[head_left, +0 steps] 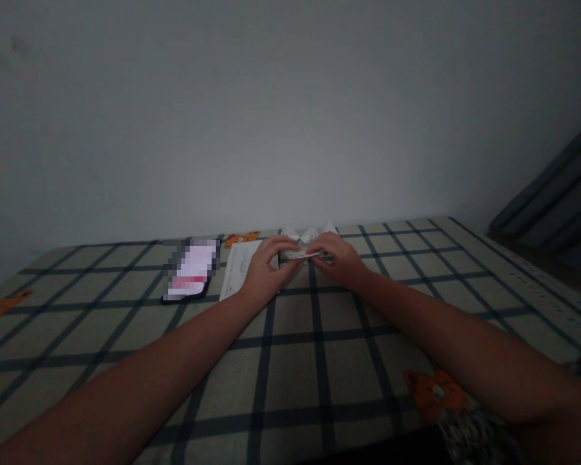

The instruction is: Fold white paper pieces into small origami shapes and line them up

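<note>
- Paper, white, thin, creased into several pointed peaks; lies just right of the printed sheet, between the two hands, its near edge at the fingertips.
- Left hand, bare; overlaps the printed sheet's right side, thumb and curled fingers pinching the white paper's left part.
- Right hand, bare; right of the printed sheet, a narrow pinch on the white paper's right part.
- Printed sheet, flat, with faint line drawings; landmark item.
- Phone, slab-shaped, dark-edged, lit screen; left of the printed sheet.
- Cloth, pale with dark checks and orange bear motifs; beneath the printed sheet.
- Obscured: fingers cover much of the white paper, its full fold unclear; phone screen pixelated; sheet's markings illegible; forearms cut off by the frame.
</note>
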### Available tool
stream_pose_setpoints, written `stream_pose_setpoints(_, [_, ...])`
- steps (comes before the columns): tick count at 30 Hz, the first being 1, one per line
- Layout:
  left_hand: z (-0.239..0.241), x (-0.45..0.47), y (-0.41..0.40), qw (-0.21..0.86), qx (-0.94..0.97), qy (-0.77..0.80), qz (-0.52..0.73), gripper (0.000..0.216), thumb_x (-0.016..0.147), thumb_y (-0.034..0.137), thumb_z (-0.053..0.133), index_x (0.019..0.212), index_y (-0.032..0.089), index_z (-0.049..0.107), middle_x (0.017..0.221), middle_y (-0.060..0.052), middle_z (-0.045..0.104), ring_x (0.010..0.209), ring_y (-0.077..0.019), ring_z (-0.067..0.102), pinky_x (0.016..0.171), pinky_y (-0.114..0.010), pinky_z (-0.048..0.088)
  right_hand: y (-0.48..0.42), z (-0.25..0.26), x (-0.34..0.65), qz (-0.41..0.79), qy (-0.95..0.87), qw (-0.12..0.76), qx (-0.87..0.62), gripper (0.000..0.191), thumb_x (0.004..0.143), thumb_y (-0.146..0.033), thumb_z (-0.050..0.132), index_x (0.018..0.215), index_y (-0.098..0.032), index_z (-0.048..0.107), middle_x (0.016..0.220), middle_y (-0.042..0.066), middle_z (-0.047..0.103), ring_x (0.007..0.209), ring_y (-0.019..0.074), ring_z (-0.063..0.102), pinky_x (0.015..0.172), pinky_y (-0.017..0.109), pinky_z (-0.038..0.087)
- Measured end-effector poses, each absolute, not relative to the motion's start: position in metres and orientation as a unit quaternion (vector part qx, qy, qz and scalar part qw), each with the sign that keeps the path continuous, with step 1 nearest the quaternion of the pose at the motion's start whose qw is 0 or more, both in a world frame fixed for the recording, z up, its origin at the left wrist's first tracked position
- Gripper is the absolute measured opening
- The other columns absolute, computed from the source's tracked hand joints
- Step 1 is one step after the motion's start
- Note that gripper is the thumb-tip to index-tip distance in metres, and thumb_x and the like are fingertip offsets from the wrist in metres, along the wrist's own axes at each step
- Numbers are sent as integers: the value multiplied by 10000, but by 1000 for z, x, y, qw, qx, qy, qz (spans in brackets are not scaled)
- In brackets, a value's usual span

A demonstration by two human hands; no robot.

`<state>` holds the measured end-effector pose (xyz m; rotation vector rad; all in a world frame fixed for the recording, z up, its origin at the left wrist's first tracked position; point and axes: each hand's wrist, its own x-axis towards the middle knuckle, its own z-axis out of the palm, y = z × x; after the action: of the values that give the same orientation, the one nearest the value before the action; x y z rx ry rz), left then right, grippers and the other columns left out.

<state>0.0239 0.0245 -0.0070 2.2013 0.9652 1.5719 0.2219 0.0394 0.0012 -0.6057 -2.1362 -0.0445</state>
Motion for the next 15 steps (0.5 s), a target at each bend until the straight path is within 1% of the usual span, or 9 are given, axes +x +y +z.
stream_pose_setpoints(2, [-10,25,25,156,746,335,553,423,697,187,669,1105,234,566,1190,-75,534,1077,-214,513,851,-367,452,37,3,223,-44,-857,449,-250,139,767,-114,574,878,-191,606,933,68,602,925,185,538,816,330,432])
stream_pose_setpoints(3, [-12,25,27,184,733,339,561,510,699,173,653,1183,239,510,1238,-87,497,1088,-217,506,838,-363,461,36,4,224,-56,-851,455,-257,154,754,-104,580,875,-194,611,957,72,586,938,187,529,815,331,433])
stream_pose_setpoints(4, [-15,25,29,218,712,341,574,535,720,168,618,1228,242,466,1250,-93,487,1079,-214,512,831,-361,466,35,4,224,-66,-844,462,-263,165,744,-97,583,871,-197,616,968,72,568,941,187,520,802,326,434])
stream_pose_setpoints(6, [-20,26,34,314,670,340,581,481,779,180,539,1247,239,441,1198,-88,531,1068,-210,530,839,-367,469,34,4,225,-80,-837,470,-269,180,737,-88,580,868,-203,624,965,67,539,921,179,507,767,310,434])
stream_pose_setpoints(9, [-25,27,41,420,597,344,591,351,855,310,468,1193,215,486,1110,-88,589,982,-208,579,782,-350,487,35,1,225,-86,-846,461,-255,190,747,-91,570,883,-210,629,953,57,521,879,163,497,734,286,428])
stream_pose_setpoints(11, [-26,28,42,452,580,350,580,356,867,402,456,1153,197,515,999,-81,626,867,-195,609,709,-325,495,35,0,225,-85,-859,442,-243,198,750,-92,565,892,-211,631,961,57,521,869,159,496,727,280,423])
stream_pose_setpoints(12, [-25,28,41,459,584,353,569,374,857,425,478,1146,192,517,922,-68,638,792,-181,614,668,-309,492,35,-1,225,-84,-865,431,-241,201,750,-92,563,896,-211,632,970,59,522,871,160,496,727,280,422])
stream_pose_setpoints(14, [-21,29,36,456,606,354,547,412,817,415,557,1158,190,500,785,-29,640,663,-151,600,606,-277,479,35,-1,225,-79,-870,418,-249,203,756,-95,553,900,-213,635,985,64,522,888,167,495,738,287,421])
stream_pose_setpoints(15, [-19,29,34,448,616,351,544,433,802,396,584,1170,191,483,755,-17,640,633,-141,595,590,-266,473,35,-1,225,-74,-869,417,-255,202,766,-99,543,902,-216,636,991,66,521,899,170,494,748,293,421])
